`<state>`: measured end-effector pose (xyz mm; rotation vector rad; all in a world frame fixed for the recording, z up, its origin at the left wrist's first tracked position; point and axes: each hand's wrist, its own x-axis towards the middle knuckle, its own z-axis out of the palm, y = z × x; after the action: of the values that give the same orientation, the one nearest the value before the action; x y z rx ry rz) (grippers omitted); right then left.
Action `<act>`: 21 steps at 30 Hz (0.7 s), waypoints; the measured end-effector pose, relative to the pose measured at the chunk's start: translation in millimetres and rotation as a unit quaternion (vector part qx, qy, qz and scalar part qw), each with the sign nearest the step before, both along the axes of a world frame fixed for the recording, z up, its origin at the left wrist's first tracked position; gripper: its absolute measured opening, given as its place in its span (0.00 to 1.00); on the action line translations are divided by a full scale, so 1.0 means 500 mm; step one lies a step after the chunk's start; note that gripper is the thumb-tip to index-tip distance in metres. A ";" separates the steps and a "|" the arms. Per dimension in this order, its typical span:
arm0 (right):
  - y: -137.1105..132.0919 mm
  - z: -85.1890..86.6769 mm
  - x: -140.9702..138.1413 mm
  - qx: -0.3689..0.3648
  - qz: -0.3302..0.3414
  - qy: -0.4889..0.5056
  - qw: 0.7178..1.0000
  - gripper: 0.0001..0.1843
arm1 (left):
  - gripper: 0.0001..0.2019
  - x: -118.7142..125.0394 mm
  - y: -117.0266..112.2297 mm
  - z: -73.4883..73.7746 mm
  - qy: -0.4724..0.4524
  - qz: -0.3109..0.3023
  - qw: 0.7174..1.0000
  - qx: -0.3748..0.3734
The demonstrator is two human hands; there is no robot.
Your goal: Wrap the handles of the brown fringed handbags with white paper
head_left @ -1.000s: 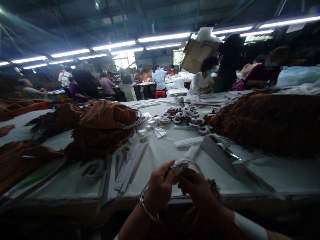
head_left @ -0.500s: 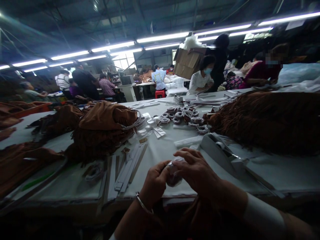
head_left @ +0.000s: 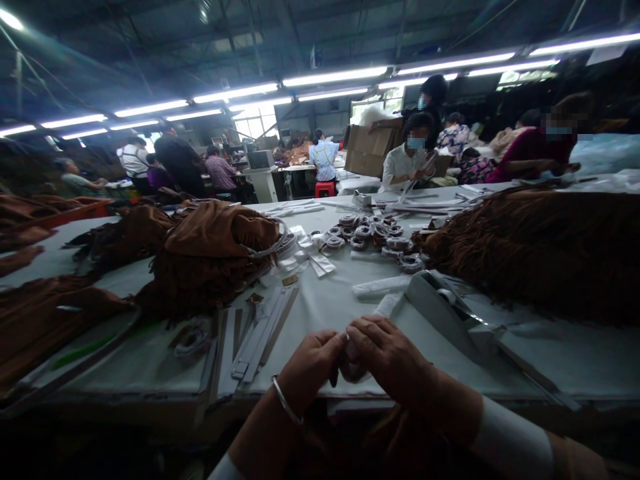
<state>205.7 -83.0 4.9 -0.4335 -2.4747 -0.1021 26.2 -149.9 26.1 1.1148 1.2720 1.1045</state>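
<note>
A small coiled strap in clear plastic wrap (head_left: 353,371) is held between my hands at the near edge of the table. My left hand (head_left: 314,363), with a bangle at its wrist, pinches the coil's left side between thumb and fingers. Curled over its top and right side is my right hand (head_left: 393,353); the fingers hide much of the coil. Just beyond my right hand stands a grey tape dispenser (head_left: 437,310). Farther off lies a cluster of similar wrapped coils (head_left: 364,231).
Brown fringed bags are piled on the left (head_left: 215,230), and a large dark brown fringed heap (head_left: 540,247) fills the right. Flat white and grey strips (head_left: 257,333) lie left of my hands. Several co-workers are beyond the white table (head_left: 315,300); one wears a white shirt (head_left: 400,167).
My right hand's fingers, raised and spread over the coil before, have come down and closed on it. The hands sit slightly lower. A co-worker's cardboard box in the background has been lowered.
</note>
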 end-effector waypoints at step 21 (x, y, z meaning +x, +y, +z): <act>-0.001 0.032 0.051 -0.140 -0.029 -0.017 0.990 0.30 | 0.17 0.010 -0.025 -0.045 0.301 0.042 0.929 0.209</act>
<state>231.2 -83.5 21.0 -0.6274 -2.5179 0.2198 31.2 -162.4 3.8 1.8361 1.6038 1.1731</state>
